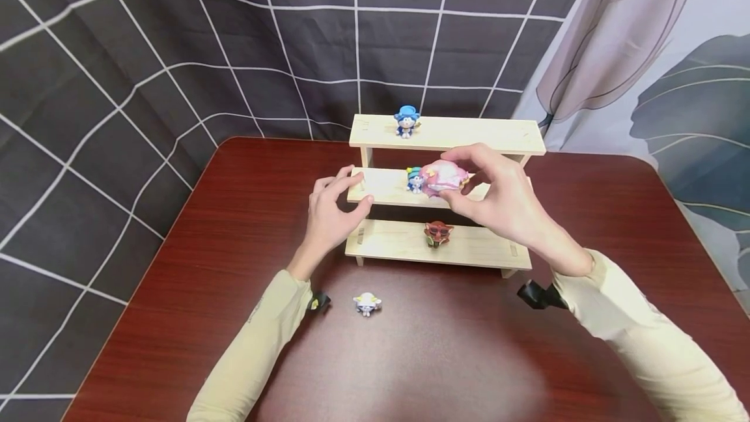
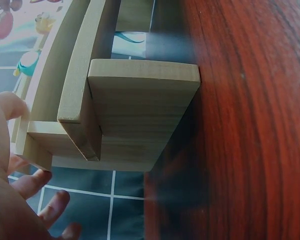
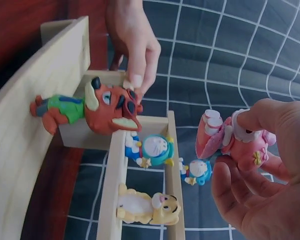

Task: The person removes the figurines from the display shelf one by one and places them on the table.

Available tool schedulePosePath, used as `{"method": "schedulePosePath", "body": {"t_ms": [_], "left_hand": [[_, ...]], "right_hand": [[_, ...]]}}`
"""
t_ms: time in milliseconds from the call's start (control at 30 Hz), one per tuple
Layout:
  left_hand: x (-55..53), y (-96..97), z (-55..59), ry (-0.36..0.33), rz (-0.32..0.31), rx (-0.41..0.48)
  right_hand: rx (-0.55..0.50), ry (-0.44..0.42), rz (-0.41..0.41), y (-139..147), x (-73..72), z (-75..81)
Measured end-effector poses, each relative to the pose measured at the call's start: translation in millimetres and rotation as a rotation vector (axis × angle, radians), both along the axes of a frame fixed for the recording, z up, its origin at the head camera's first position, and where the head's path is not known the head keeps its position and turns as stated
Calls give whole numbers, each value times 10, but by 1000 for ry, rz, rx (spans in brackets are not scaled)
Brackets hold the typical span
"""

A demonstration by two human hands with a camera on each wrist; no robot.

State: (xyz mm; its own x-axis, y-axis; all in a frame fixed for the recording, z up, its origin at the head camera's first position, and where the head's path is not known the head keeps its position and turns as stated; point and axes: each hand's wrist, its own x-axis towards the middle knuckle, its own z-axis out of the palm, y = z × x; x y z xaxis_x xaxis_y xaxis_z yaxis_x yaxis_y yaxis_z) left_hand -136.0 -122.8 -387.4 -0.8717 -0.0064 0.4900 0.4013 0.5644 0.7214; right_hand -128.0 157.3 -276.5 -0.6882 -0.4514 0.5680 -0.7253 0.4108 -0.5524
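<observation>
Pink figurine (image 1: pixel 443 176) is gripped by the right hand (image 1: pixel 506 197) near one wooden stand's (image 1: pixel 480 135) middle tier (image 1: pixel 383 185), feet pointed downward, long axis tilted; the tier's end is pinched by the left hand (image 1: pixel 330 209); two blue figurines (image 1: pixel 407 124), one yellow figurine (image 3: pixel 147 206) and one fox figurine (image 1: pixel 437 233), smooth and rounded, are borne by flat planks (image 1: pixel 389 239), one white figurine (image 1: pixel 366 303) by the glossy counter (image 1: pixel 258 213)

Mid shelf (image 1: pixel 383 181): room L of teal-hat fig (image 1: pixel 415 182) blocking nr ctr.
</observation>
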Motion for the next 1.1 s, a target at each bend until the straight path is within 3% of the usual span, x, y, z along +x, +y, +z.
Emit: {"method": "schedulePosePath", "body": {"t_ms": [267,867,1100], "left_hand": [[9,1,-14,-14,-4,2],[1,-1,-13,-14,-1,-4],[-6,-1,-14,-15,2,-4]], "right_hand": [[7,5,11,-14,124,-32],[-57,-23,123,-71,351,-87],[-49,-20,119,-88,410,-108]]}}
